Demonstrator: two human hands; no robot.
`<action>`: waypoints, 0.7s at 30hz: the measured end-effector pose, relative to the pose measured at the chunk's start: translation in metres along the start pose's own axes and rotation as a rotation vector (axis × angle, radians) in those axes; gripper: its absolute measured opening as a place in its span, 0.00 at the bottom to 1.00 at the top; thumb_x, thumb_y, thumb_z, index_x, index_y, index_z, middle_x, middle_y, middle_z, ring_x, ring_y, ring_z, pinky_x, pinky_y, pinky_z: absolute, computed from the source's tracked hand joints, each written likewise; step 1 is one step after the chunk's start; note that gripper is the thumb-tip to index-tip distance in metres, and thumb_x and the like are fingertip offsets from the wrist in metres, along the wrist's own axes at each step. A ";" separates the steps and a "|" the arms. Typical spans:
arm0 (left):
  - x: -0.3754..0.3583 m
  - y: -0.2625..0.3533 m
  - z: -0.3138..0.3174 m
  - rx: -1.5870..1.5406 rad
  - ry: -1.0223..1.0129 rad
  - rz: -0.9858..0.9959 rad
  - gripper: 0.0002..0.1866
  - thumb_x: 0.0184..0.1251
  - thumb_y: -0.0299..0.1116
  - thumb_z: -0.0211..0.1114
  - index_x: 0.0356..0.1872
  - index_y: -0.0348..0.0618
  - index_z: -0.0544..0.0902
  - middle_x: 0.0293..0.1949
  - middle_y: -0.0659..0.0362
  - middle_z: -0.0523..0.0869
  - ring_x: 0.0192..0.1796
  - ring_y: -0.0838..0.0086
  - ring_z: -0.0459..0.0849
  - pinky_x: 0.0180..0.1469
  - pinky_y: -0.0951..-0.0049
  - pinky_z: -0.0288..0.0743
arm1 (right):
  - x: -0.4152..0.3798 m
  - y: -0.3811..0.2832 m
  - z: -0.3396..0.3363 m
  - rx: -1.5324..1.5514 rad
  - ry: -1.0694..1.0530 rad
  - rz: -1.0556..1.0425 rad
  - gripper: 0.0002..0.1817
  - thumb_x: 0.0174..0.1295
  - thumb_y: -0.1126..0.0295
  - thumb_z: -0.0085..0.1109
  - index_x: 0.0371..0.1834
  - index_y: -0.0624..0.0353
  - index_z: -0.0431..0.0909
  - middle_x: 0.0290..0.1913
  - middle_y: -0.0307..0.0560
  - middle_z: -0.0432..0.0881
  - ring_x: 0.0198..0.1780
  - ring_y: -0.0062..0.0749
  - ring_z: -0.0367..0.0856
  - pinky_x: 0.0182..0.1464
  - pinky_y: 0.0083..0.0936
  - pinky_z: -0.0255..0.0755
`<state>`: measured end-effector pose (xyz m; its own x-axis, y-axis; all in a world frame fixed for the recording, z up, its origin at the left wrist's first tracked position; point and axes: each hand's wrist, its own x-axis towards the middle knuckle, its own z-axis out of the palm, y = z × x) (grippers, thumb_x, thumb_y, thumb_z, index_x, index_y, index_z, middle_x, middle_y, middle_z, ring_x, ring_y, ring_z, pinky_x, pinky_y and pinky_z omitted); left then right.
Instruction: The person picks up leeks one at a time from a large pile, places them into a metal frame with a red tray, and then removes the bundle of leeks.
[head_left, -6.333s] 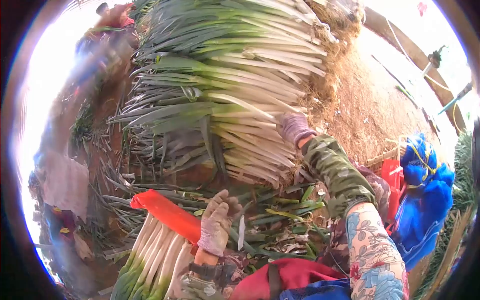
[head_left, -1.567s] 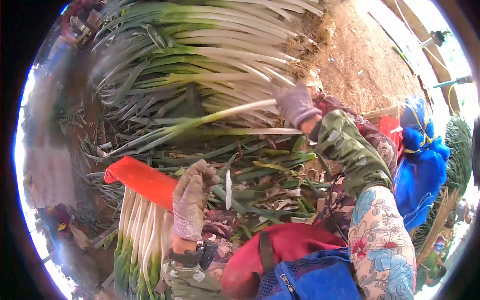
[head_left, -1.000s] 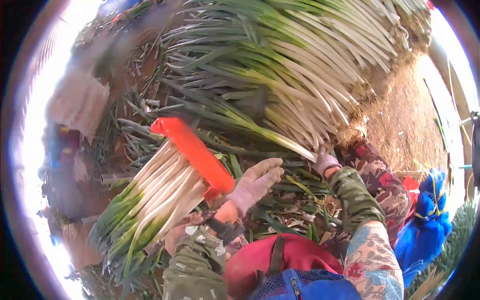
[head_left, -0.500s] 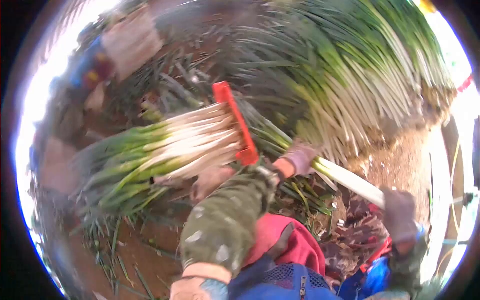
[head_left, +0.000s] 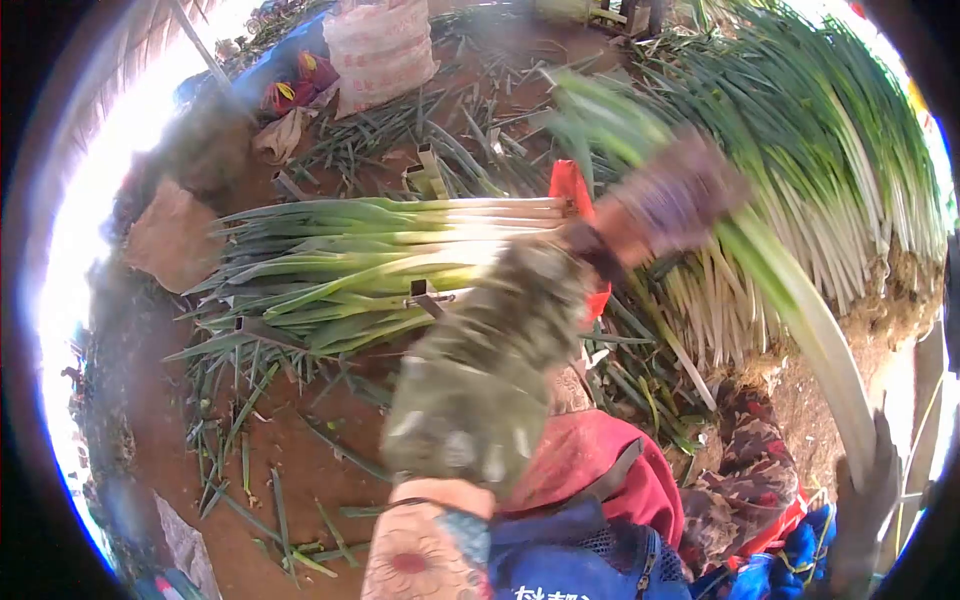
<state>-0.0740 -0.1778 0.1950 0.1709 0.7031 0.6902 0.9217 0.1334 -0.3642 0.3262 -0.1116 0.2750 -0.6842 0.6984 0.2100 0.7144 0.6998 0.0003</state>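
Note:
A long green onion (head_left: 830, 360) stretches between my two gloved hands, bowed in the middle, leafy end up and white end down. My left hand (head_left: 685, 190), smeared by motion, is closed round its green part, above the red end plate (head_left: 568, 185) of a metal rack. Lower down at the right, my right hand (head_left: 868, 510) grips the white end. A bundle of green onions (head_left: 370, 245) lies on the rack, white ends at the red plate. My left sleeve (head_left: 480, 360) hides part of the bundle and plate.
A large heap of green onions (head_left: 830, 150) fills the upper right, roots towards me. The rack's metal posts (head_left: 430, 172) stick up around the bundle. A printed sack (head_left: 380, 55) stands at the back. Leaf scraps (head_left: 280, 510) litter the dirt floor (head_left: 350, 520).
My left hand has risen with the onion's leafy part, and my right hand has moved down and right with the white end. The view has shifted, showing more of the rack.

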 end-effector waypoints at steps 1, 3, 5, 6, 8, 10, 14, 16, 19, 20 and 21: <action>-0.016 -0.038 -0.010 -0.105 0.481 0.102 0.10 0.49 0.34 0.61 0.36 0.53 0.80 0.29 0.61 0.82 0.34 0.65 0.81 0.46 0.64 0.71 | 0.012 -0.004 0.016 0.096 0.074 -0.245 0.40 0.44 0.79 0.60 0.66 0.58 0.62 0.57 0.56 0.73 0.54 0.49 0.73 0.58 0.38 0.66; -0.042 -0.096 -0.069 -0.059 0.256 0.094 0.25 0.44 0.32 0.69 0.50 0.54 0.79 0.49 0.64 0.82 0.50 0.66 0.78 0.52 0.65 0.74 | 0.041 -0.075 0.013 0.340 -0.144 -0.137 0.42 0.43 0.77 0.64 0.67 0.62 0.58 0.57 0.61 0.73 0.58 0.51 0.71 0.60 0.38 0.63; -0.060 -0.125 -0.149 0.207 -0.006 -0.025 0.31 0.36 0.25 0.70 0.51 0.54 0.78 0.44 0.63 0.82 0.46 0.66 0.81 0.49 0.67 0.76 | 0.086 -0.084 0.068 0.416 0.013 -0.551 0.43 0.44 0.68 0.70 0.67 0.60 0.59 0.55 0.62 0.74 0.54 0.51 0.75 0.55 0.39 0.69; -0.081 -0.143 -0.169 0.411 0.046 0.028 0.31 0.36 0.24 0.70 0.50 0.55 0.79 0.42 0.63 0.83 0.46 0.65 0.81 0.50 0.67 0.75 | 0.107 -0.112 0.077 0.429 -0.100 -0.502 0.42 0.44 0.65 0.71 0.65 0.60 0.61 0.52 0.61 0.76 0.52 0.49 0.77 0.52 0.38 0.71; -0.102 -0.153 -0.212 0.569 -0.207 -0.162 0.24 0.41 0.23 0.67 0.45 0.54 0.80 0.40 0.60 0.82 0.46 0.62 0.80 0.48 0.64 0.74 | 0.142 -0.185 0.081 0.596 -0.117 -0.677 0.38 0.47 0.63 0.70 0.63 0.59 0.63 0.48 0.57 0.78 0.50 0.49 0.78 0.51 0.37 0.72; -0.139 -0.177 -0.224 0.646 -0.307 -0.219 0.20 0.44 0.23 0.64 0.43 0.53 0.80 0.38 0.58 0.81 0.43 0.62 0.78 0.47 0.62 0.72 | 0.182 -0.239 0.122 0.549 -0.103 -0.844 0.36 0.52 0.60 0.66 0.63 0.54 0.62 0.52 0.55 0.77 0.52 0.54 0.75 0.52 0.40 0.70; -0.222 -0.213 -0.184 0.622 -0.689 -0.513 0.19 0.42 0.23 0.64 0.40 0.54 0.81 0.37 0.57 0.81 0.45 0.60 0.78 0.51 0.63 0.72 | 0.238 -0.347 0.221 0.470 -0.068 -0.883 0.19 0.59 0.53 0.56 0.48 0.50 0.68 0.42 0.50 0.79 0.43 0.50 0.79 0.45 0.43 0.69; -0.265 -0.232 -0.142 0.537 -0.836 -0.630 0.19 0.42 0.24 0.64 0.40 0.53 0.81 0.36 0.56 0.82 0.45 0.59 0.78 0.50 0.63 0.72 | 0.262 -0.376 0.278 0.453 -0.066 -0.874 0.19 0.58 0.53 0.56 0.48 0.50 0.69 0.42 0.49 0.79 0.45 0.48 0.79 0.46 0.45 0.68; -0.323 -0.246 -0.058 0.415 -0.973 -0.617 0.13 0.49 0.28 0.59 0.39 0.52 0.81 0.36 0.56 0.84 0.44 0.61 0.81 0.45 0.58 0.73 | 0.281 -0.393 0.336 0.265 -0.081 -0.753 0.17 0.56 0.57 0.59 0.45 0.51 0.73 0.39 0.51 0.81 0.44 0.49 0.79 0.46 0.42 0.68; -0.339 -0.241 -0.029 0.357 -1.028 -0.664 0.13 0.54 0.29 0.57 0.42 0.52 0.80 0.44 0.55 0.82 0.50 0.62 0.80 0.49 0.54 0.72 | 0.288 -0.397 0.353 0.262 -0.092 -0.752 0.17 0.56 0.57 0.59 0.45 0.51 0.73 0.39 0.51 0.81 0.44 0.49 0.79 0.46 0.42 0.68; -0.347 -0.236 0.000 0.321 -1.253 -0.758 0.15 0.57 0.31 0.56 0.47 0.52 0.79 0.50 0.56 0.79 0.56 0.63 0.77 0.53 0.52 0.70 | 0.295 -0.401 0.371 0.157 -0.171 -0.705 0.17 0.55 0.57 0.60 0.44 0.51 0.75 0.40 0.52 0.81 0.45 0.48 0.79 0.46 0.42 0.68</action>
<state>-0.3509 -0.4536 0.0415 -0.8538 0.5025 -0.1357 0.5104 0.7571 -0.4077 -0.2161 -0.1304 -0.0256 -0.9952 0.0803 0.0568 0.0767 0.9950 -0.0641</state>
